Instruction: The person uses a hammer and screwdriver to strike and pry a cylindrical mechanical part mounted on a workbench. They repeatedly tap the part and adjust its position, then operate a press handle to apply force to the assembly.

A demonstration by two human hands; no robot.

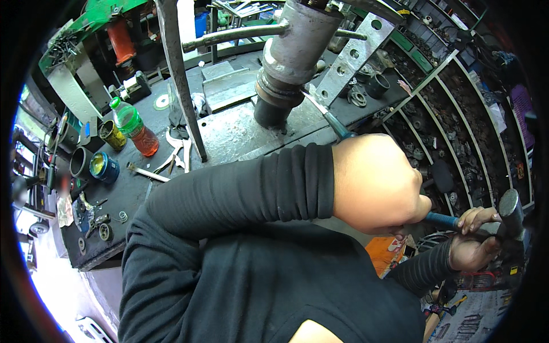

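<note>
My left hand [377, 183] is closed, knuckles upward, around the teal-handled metal tool [337, 123], whose thin shaft reaches the lower part of an upright metal cylinder [286, 48]; most of the grip is hidden. My right hand [474, 246], at lower right, wraps around a hammer [509, 211] just behind its steel head. The hammer's blue handle [440, 220] runs leftward under my left hand. The cylinder has side bars and stands on a metal plate [229, 140], beside a perforated steel bar [357, 57].
The dark bench [131, 194] carries a green-capped bottle [134, 128], cans [103, 167], wrenches [177, 148] and small gears [106, 231]. A vertical steel post [180, 86] rises left of the cylinder. Shelves of metal parts [446, 126] line the right; an orange container [383, 251] sits lower down.
</note>
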